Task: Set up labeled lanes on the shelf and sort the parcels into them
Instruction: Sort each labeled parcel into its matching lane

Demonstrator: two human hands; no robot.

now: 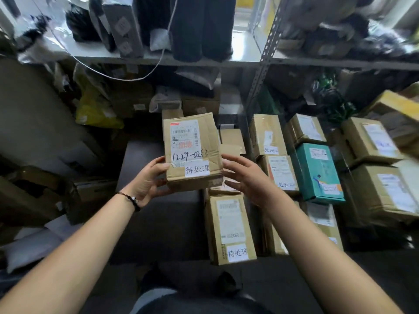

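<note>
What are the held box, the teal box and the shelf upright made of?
Held box: brown corrugated cardboard, matte, creased and dented, with clear tape and paper labels.
Teal box: probably printed cardboard with a slightly smoother finish; the edges are folded.
Shelf upright: likely grey painted steel angle, with rows of punched holes.

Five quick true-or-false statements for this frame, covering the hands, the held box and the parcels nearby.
1. The left hand grips a cardboard box. True.
2. That box bears a white tag reading 待处理. True.
3. The teal box sits left of the held box. False: it sits to its right.
4. A bracelet is on the right wrist. False: it is on the left wrist.
5. The right hand is a fist. False: its fingers are straight, at the box's right edge.
</note>
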